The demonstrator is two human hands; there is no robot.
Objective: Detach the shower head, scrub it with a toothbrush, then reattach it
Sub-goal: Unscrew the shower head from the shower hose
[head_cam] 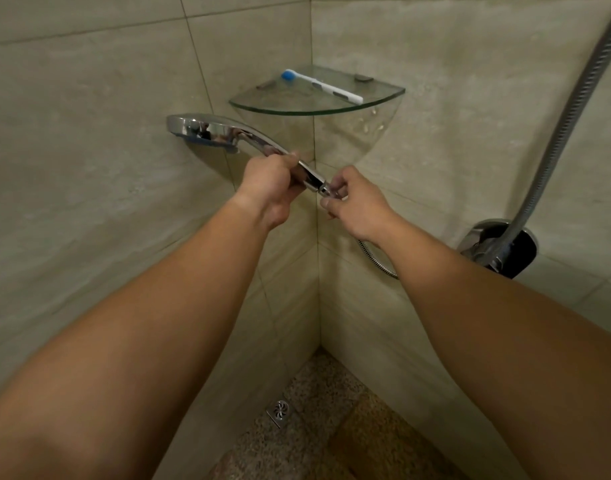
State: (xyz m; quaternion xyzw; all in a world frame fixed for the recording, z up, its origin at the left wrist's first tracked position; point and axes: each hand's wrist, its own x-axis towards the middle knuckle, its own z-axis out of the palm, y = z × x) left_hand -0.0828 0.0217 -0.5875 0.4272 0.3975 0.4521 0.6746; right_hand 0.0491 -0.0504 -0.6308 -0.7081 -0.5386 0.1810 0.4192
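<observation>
Two hands hold a shiny shower head in the corner of a shower.

From the head camera, the left hand (269, 188) is curled around the handle of the shower head (207, 131), which sits just below the glass shelf (318, 107). The right hand (356, 202) pinches the hose nut (326, 191) at the handle's end; it may be joined on, but it is hard to tell. A toothbrush (323, 85) lies on the shelf. The hose (571, 109) hangs right of the shelf. A floor drain (279, 412) sits far below it.
</observation>
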